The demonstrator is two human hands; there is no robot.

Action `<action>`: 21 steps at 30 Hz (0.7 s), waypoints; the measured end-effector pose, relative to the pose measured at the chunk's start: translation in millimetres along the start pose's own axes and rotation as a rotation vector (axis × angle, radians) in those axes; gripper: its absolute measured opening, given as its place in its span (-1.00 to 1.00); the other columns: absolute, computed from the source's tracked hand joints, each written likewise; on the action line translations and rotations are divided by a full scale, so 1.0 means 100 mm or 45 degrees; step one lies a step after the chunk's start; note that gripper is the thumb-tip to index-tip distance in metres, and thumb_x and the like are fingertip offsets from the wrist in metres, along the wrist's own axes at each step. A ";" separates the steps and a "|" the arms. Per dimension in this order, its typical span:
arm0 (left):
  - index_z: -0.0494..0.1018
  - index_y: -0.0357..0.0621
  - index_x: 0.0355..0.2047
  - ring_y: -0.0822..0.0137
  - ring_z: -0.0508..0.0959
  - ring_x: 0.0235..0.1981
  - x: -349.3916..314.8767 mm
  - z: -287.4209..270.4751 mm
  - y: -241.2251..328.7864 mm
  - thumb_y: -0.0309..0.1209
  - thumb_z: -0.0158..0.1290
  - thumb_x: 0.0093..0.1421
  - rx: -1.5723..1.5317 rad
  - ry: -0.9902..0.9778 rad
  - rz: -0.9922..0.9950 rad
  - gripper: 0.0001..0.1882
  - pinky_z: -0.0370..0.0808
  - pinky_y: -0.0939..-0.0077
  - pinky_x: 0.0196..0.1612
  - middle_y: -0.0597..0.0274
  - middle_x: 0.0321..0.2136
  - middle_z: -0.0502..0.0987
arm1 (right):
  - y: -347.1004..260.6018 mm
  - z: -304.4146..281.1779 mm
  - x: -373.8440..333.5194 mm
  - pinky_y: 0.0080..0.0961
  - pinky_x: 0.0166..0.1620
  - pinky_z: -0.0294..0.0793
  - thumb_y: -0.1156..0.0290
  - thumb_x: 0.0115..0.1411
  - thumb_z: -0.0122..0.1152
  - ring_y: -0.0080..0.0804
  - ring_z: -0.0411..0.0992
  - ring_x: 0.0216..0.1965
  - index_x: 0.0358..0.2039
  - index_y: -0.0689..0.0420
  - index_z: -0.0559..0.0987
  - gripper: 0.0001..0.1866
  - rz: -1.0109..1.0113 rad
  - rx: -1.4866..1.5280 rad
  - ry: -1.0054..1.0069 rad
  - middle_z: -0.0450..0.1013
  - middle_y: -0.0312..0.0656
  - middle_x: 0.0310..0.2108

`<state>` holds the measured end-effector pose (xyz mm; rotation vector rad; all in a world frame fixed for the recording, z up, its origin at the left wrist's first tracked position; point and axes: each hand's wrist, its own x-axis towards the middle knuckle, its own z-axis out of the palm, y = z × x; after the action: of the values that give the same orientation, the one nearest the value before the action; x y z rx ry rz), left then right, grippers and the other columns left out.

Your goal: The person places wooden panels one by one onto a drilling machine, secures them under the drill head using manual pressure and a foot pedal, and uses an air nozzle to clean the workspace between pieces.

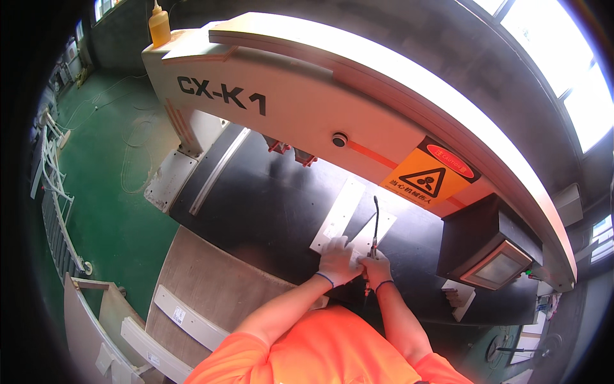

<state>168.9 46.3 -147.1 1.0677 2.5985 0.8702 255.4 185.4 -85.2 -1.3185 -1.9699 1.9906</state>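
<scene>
My left hand point(339, 261), in a white glove, lies at the near end of a long white board point(338, 214). Its fingers are apart and rest on or beside the board; the exact contact is hard to make out. Close beside it, my gloved right hand point(376, 266) is closed round what looks like an air blow gun point(373, 248) with a long, thin black nozzle bent at the tip. The nozzle points away from me over a second white board point(374, 232). Both boards have small holes and lie on the black machine table point(262, 205).
A white machine beam point(307, 109) arches across, with red-tipped parts point(291, 152) beneath it and a boxed screen point(497, 264) at right. A yellow bottle point(159, 25) stands on top. White strips point(192, 318) lie on a brown board point(198, 262) at lower left. A small holed block point(458, 298) sits right.
</scene>
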 end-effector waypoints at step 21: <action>0.58 0.05 -0.08 0.03 0.41 0.38 0.13 -1.16 -2.19 -0.16 0.45 0.03 0.297 0.284 0.592 -0.54 0.43 0.04 0.31 0.19 0.15 0.54 | -0.55 1.41 1.00 -0.55 -0.60 0.32 0.48 0.25 0.43 -0.55 0.43 -0.59 0.39 0.07 0.51 -0.33 0.076 -0.428 -0.583 0.49 -0.31 -0.49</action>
<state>-11.8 -119.9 -182.4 1.7838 2.7261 0.8260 82.8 140.4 -115.2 -1.0434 -2.5897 2.2200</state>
